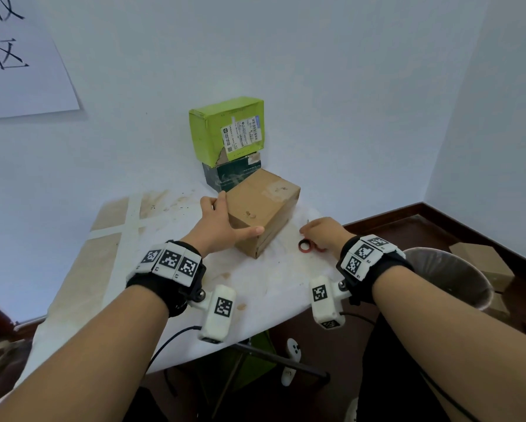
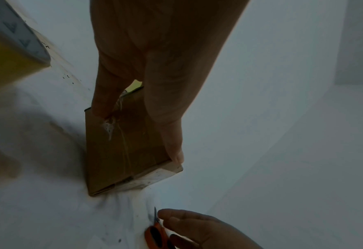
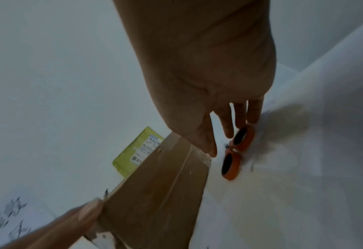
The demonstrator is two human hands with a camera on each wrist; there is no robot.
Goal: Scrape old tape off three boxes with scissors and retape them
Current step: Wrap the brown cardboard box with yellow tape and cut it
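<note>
A brown cardboard box (image 1: 264,205) stands on the white-covered table (image 1: 255,284), with old tape along its seam (image 2: 120,139). My left hand (image 1: 222,220) lies against its left side with straight fingers, the thumb along the near lower edge and a finger at the far corner. To the right of the box, orange-handled scissors (image 1: 306,245) lie flat on the table. My right hand (image 1: 322,231) reaches down over them, its straight fingertips (image 3: 252,118) touching one handle ring (image 3: 243,138). A green box (image 1: 225,129) sits on a dark green box (image 1: 231,175) at the back.
The wall stands close behind the boxes. A lined waste bin (image 1: 447,275) stands on the floor just right of the table's edge, with flat cardboard (image 1: 481,260) beyond it. A paper sign (image 1: 21,65) hangs on the wall at left.
</note>
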